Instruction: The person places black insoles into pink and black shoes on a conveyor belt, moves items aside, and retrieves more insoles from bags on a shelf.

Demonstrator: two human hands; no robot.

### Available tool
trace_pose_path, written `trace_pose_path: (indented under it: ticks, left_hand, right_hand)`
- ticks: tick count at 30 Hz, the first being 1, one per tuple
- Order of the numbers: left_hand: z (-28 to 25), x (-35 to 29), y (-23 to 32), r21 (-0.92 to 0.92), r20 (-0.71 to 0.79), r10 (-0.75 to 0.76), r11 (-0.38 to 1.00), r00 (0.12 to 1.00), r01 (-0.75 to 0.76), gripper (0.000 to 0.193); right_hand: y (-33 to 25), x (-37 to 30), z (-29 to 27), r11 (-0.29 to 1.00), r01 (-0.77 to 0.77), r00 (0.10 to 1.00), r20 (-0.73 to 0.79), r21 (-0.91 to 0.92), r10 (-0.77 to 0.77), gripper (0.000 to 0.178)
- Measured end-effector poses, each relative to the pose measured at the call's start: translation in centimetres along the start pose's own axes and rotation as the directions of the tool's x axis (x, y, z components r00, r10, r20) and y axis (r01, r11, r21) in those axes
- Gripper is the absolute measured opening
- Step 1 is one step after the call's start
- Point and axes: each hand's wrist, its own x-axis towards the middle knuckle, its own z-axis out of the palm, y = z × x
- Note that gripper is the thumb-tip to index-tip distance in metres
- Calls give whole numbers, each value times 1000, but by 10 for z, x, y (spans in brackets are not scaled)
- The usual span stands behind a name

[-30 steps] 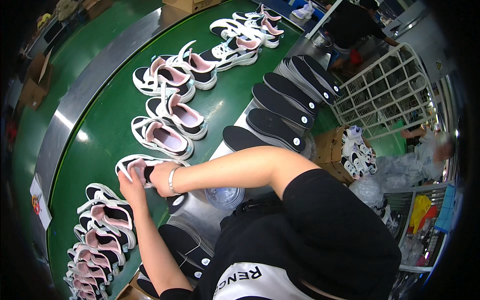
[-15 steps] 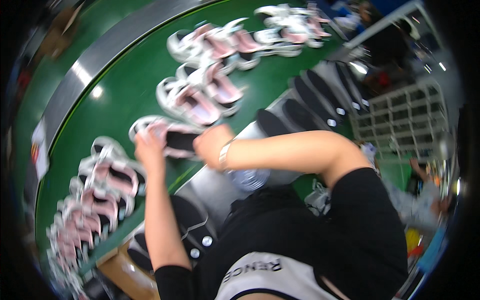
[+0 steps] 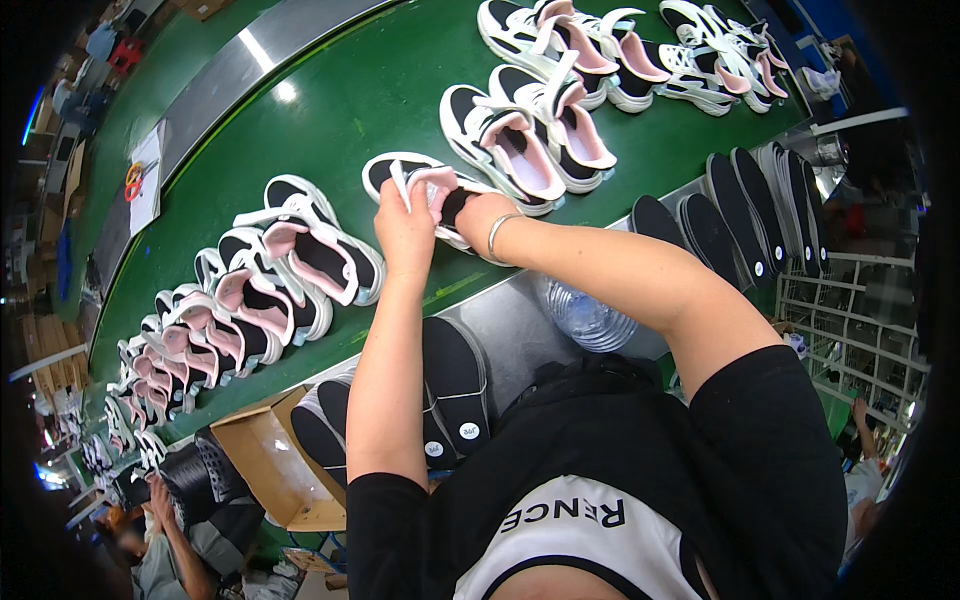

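In front of me a white, black and pink sneaker [image 3: 385, 172] lies on the green work surface, its toe to the left. My left hand [image 3: 404, 235] is closed on its upper, near the white strap and pink tongue. At the shoe's opening, my right hand [image 3: 482, 218] grips a black insole [image 3: 455, 204] that reaches inside; its fingertips are partly hidden there. Just beyond the right hand stands a pair of similar sneakers [image 3: 525, 165] with pale insoles. Left of my left hand is another sneaker [image 3: 325, 250] with a black inside.
Several more sneakers [image 3: 200, 330] form a row at left, and others [image 3: 575, 45] stand at far right. Stacks of black insoles [image 3: 455, 370] lie along the metal ledge [image 3: 525, 325], more insoles [image 3: 705, 225] to the right. A clear plastic container [image 3: 590, 315] and a cardboard box [image 3: 270, 450] are nearby.
The view has swung, so everything sits further right and the stacks show more clearly. My right hand has pushed deeper into the shoe's opening; less black shows. My left hand keeps its hold.
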Motion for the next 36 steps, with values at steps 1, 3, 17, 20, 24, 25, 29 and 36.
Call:
trace_pose_path:
  ticks: [1, 3, 17, 20, 24, 25, 29, 36]
  left_hand:
    - [1, -1, -1, 18, 18, -25, 1000, 1000, 25, 18]
    - [-1, 0, 14, -38, 87, -128, 991, 988, 131, 17]
    - [5, 2, 4, 64, 57, -37, 997, 998, 34, 19]
    - [4, 0, 3, 45, 28, -59, 997, 998, 58, 19]
    - [1, 3, 1, 73, 29, -82, 994, 996, 80, 19]
    - [-1, 1, -5, 65, 15, -95, 993, 995, 94, 19]
    - [-2, -2, -2, 73, 6, -112, 991, 994, 111, 19]
    - [7, 8, -30, 623, 178, 551, 578, 815, -527, 27]
  right_hand:
    - [-1, 1, 1, 1000, -16, 1000, 10, 13, 16, 21]
    - [3, 5, 6, 999, -39, 999, 34, -17, 40, 24]
    - [4, 40, 25, 980, -101, 948, 284, -172, 147, 21]
    - [0, 15, 1, 978, 44, 977, 214, -202, 0, 22]
    - [2, -11, -13, 973, 157, 959, 260, -170, -110, 22]
    - [-1, -19, -17, 965, 205, 944, 292, -165, -151, 22]
    - [8, -35, -17, 975, 195, 893, 431, -104, -132, 32]
    - [16, -24, -12, 845, 459, 838, 449, -273, -310, 26]
